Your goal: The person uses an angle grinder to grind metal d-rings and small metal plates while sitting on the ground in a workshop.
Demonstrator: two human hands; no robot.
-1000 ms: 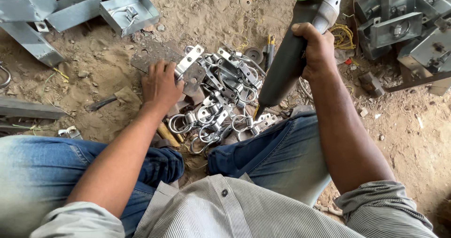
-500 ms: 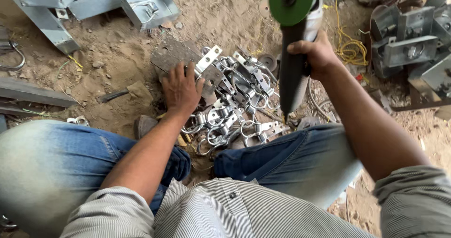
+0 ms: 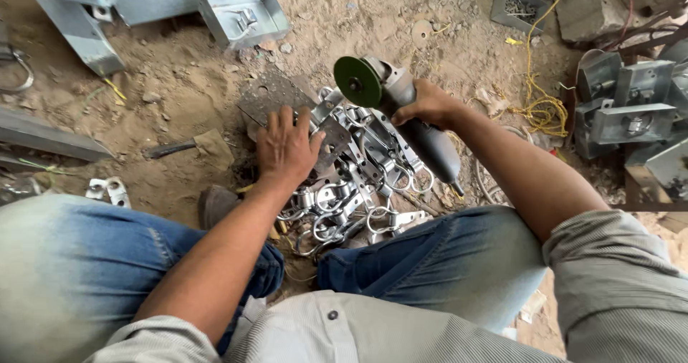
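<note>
My right hand (image 3: 428,105) grips the grey body of an angle grinder (image 3: 401,108), whose green disc (image 3: 357,81) faces up over a pile of shiny metal clamps and brackets (image 3: 358,191) on the sandy ground between my knees. My left hand (image 3: 285,146) lies palm down on the left side of that pile, fingers spread over a flat metal piece (image 3: 324,137). Whether the fingers hold that piece cannot be told.
Galvanised steel channels (image 3: 172,5) lie at the top left, more steel brackets (image 3: 631,112) at the right. A yellow cord (image 3: 541,108) runs beside my right arm. A hammer-like tool (image 3: 190,146) rests on the dirt at left. My jeans-clad knees (image 3: 86,263) frame the pile.
The grinder has come down from upright to lying low over the pile, disc now pointing left. My left hand stayed on the pile's left side.
</note>
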